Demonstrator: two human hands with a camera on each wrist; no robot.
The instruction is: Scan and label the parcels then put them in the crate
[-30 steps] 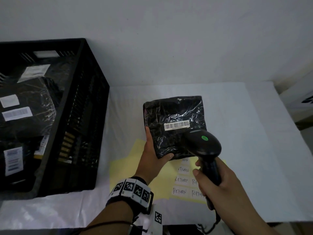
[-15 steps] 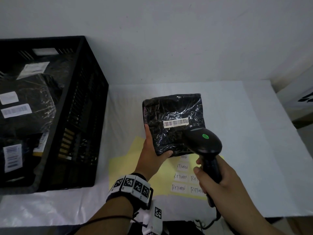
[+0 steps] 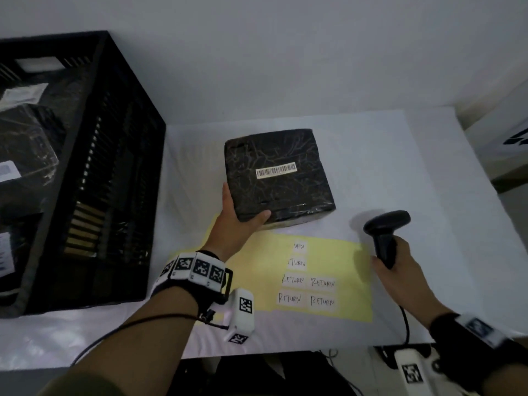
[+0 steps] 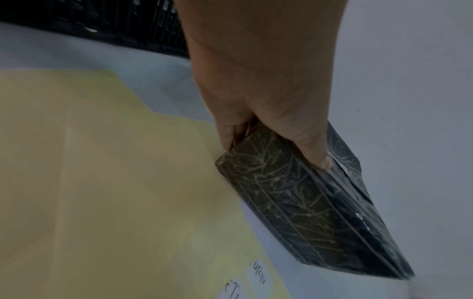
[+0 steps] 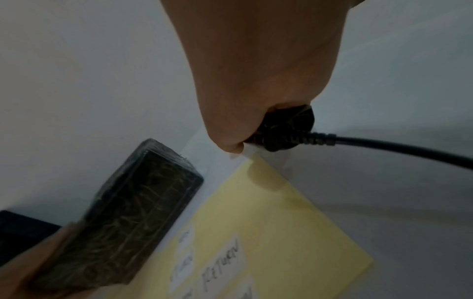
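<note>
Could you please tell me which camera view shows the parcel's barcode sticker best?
The head view: the barcode sticker faces it on the parcel. Both wrist views show only the parcel's wrapped edge, no barcode.

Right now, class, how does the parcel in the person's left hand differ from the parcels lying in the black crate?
The held parcel is gripped by the left hand at its near corner, over the table; the crate parcels lie inside the crate. The held parcel shows one barcode sticker; at least one crate parcel shows two white labels. Both are wrapped in black, glossy plastic.
</note>
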